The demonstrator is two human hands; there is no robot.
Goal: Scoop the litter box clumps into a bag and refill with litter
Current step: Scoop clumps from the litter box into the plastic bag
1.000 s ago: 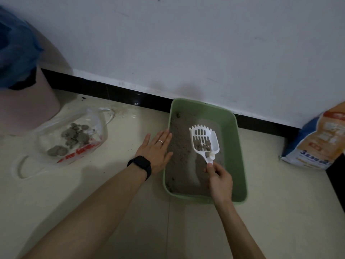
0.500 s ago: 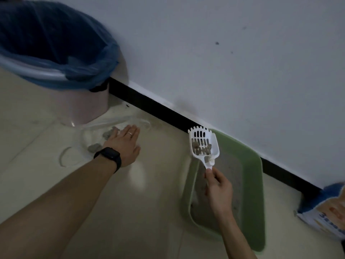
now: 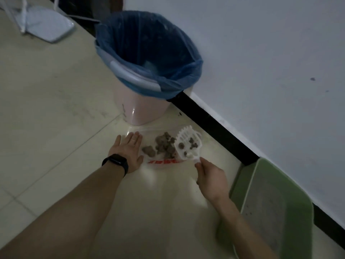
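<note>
Floor [image 3: 56, 109]: pale tiles. It carries every item listed below.

Wall [image 3: 261, 53]: white, with a black skirting [image 3: 214, 128] along its base. It runs beyond both hands.

Bin [image 3: 138, 111]: pink body with a blue liner [image 3: 149, 43] folded over the rim. It stands upright against the skirting, directly beyond the fingertips of the left hand.

Litter box [image 3: 240, 186]: green tray against the wall, to the right of the right forearm. It holds grey litter [image 3: 267, 208].

Bag [image 3: 149, 156]: clear plastic with red print, lying flat on the floor between the two hands and just short of the bin.

Left hand [image 3: 128, 148]: palm down, fingers straight and together, holding nothing. It lies at the left edge of the bag; contact with the film itself cannot be confirmed.

Right hand [image 3: 211, 178]: fingers curled, pinching the end of the scoop handle.

Scoop [image 3: 188, 144]: white, slotted. Its head points away from the right hand, over the right end of the bag, and carries a few small clumps.

Clumps [image 3: 164, 145]: a brown-grey pile on the bag, between the left hand and the scoop head.

Watch [image 3: 116, 162]: black band on the left wrist.

Ring [image 3: 133, 140]: on a finger of the left hand.
</note>
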